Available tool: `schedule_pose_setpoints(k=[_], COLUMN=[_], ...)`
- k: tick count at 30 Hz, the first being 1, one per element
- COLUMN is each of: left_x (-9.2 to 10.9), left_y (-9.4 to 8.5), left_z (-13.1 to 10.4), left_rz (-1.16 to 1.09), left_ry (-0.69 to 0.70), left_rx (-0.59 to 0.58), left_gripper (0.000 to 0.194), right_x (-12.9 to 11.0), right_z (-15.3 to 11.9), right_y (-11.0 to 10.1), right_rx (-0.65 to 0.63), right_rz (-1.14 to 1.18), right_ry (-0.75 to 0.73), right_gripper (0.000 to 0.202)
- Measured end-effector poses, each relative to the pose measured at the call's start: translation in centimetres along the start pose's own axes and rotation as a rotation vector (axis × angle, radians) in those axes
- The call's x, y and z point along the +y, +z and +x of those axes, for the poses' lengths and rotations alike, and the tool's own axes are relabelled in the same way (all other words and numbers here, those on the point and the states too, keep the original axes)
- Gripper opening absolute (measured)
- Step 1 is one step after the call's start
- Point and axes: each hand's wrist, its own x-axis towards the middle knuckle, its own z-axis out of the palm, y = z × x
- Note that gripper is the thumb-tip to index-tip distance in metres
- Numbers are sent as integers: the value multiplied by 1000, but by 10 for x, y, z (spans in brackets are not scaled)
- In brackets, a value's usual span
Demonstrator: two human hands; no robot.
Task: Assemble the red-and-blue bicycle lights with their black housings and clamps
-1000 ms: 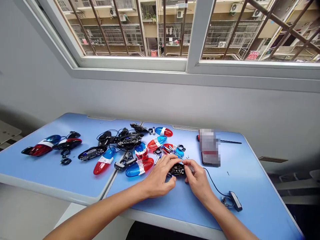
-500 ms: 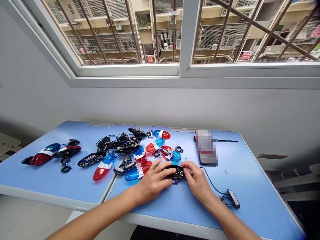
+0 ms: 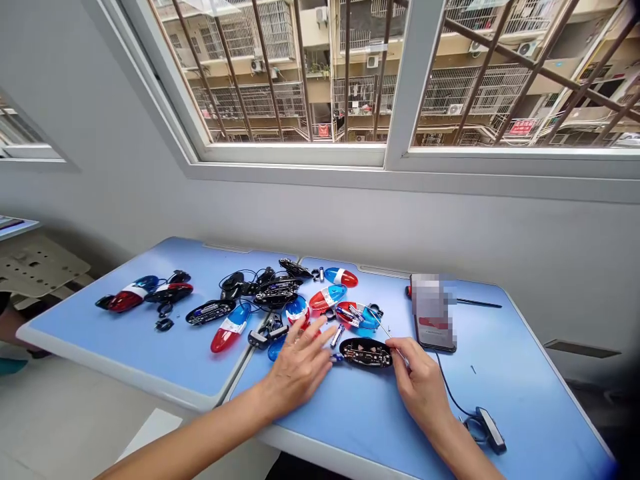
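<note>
A black oval light base with a circuit board (image 3: pixel 367 353) lies in front of me, its board facing up. My right hand (image 3: pixel 423 377) is closed at its right end, with a thin screwdriver (image 3: pixel 384 326) pinched in the fingers; the shaft points up and left. Left of the base, my left hand (image 3: pixel 299 373) hovers with fingers spread and nothing held. By its fingertips lie a battery (image 3: pixel 337 335) and another blue battery (image 3: pixel 339 358). Behind the base rests a red and blue cover (image 3: pixel 367 318) with batteries on it. A blue cover (image 3: pixel 276 348) is partly hidden behind my left hand.
Several covers, such as a red and blue one (image 3: pixel 231 328), and black light bases (image 3: pixel 210 311) crowd the left and middle. A phone (image 3: pixel 434 327) lies at right over a long dark rod (image 3: pixel 479 303). A cabled switch (image 3: pixel 491 430) sits near the right front; a screw (image 3: pixel 473 369) lies nearby.
My left hand has lifted off the black base and moved left, uncovering the board. My right hand stays at the base's right end with the screwdriver. The view has shifted left.
</note>
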Motion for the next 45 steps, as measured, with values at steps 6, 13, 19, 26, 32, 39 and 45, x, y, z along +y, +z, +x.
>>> schedule_pose_setpoints(k=[6,13,19,26,32,39,45], left_x=[0,19,20,11,9,-7,-7], left_y=[-11,0,-1,-9,-9,-21,-10], left_z=[9,35,43,34,32,15,16], left_rz=[-11,-176,-235,-266,-284,-197,-45], left_ry=[-125,5,2,-7,-29,-83,-50], left_rx=[-22,-134,-134,-248,-266,-265,-272], left_gripper=[30,33,18,36,43,38,14], right_x=[-1,-20,-50,-53,-32,-34,-45], right_z=[0,1,-3,-14,-18,-19,-17], right_y=[1,-12,-44,-52,-27,-35,-39], right_rx=[-3,23,155,16,-161,-21,-40], right_rz=[-22,33,699,587,389,509,522], right_ry=[9,125,655,701,694,687,635], right_gripper=[18,23,55,41,43,48,33])
